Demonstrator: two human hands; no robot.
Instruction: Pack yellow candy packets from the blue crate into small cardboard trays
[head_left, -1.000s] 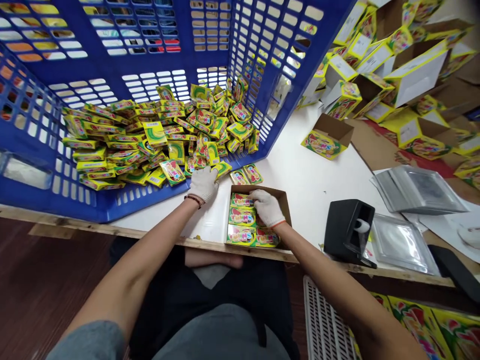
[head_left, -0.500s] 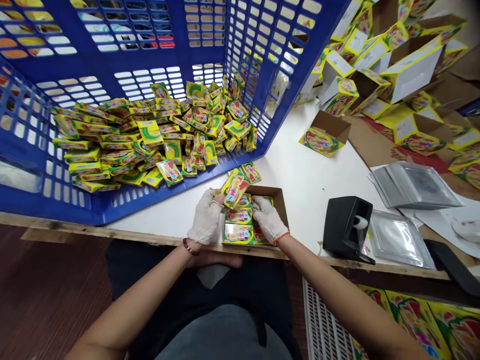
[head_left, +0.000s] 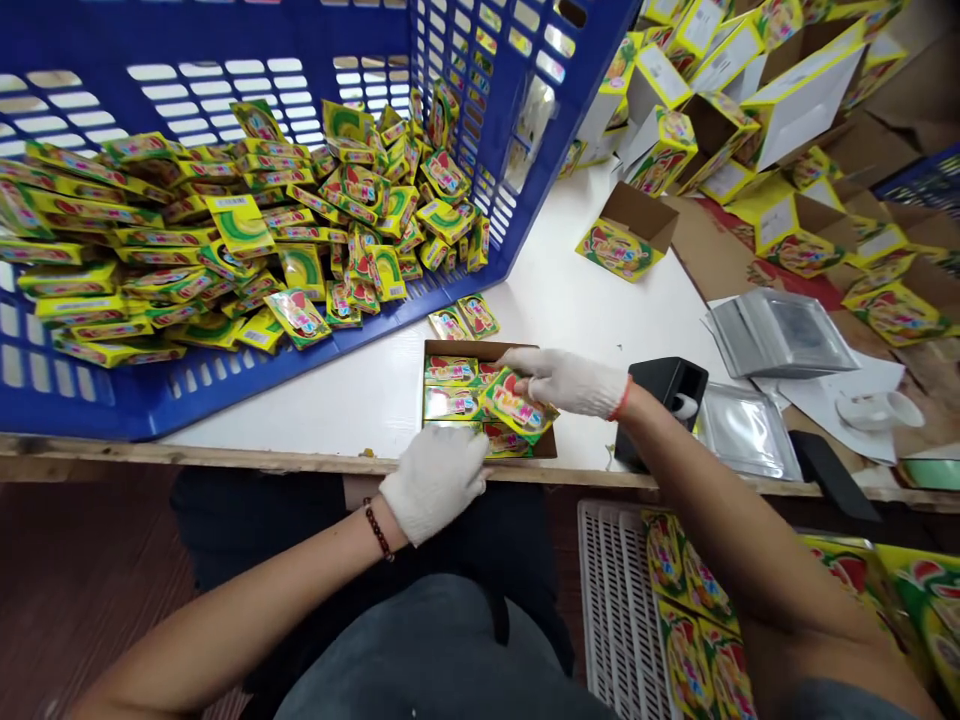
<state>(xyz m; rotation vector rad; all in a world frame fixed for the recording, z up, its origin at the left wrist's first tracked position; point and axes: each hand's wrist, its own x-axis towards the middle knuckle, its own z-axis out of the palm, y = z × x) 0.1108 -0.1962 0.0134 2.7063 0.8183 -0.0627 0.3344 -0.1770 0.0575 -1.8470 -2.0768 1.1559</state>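
1. Gloved right hand (head_left: 566, 380), in the head view, grips one yellow-green packet (head_left: 519, 408), which sits tilted over the right half of the open carton (head_left: 480, 350).
2. Left hand (head_left: 439, 482), also gloved, is at the carton's near left corner; whether it grasps anything I cannot tell.
3. Inside the carton, more packets (head_left: 452, 402) lie in rows, lettering up.
4. Two loose packets (head_left: 478, 316) rest on the white tabletop (head_left: 555, 300), just beyond the carton.
5. Farther left, a blue crate (head_left: 187, 28) holds a jumbled heap; a black tape dispenser (head_left: 664, 380) stands right, partly behind the right forearm.
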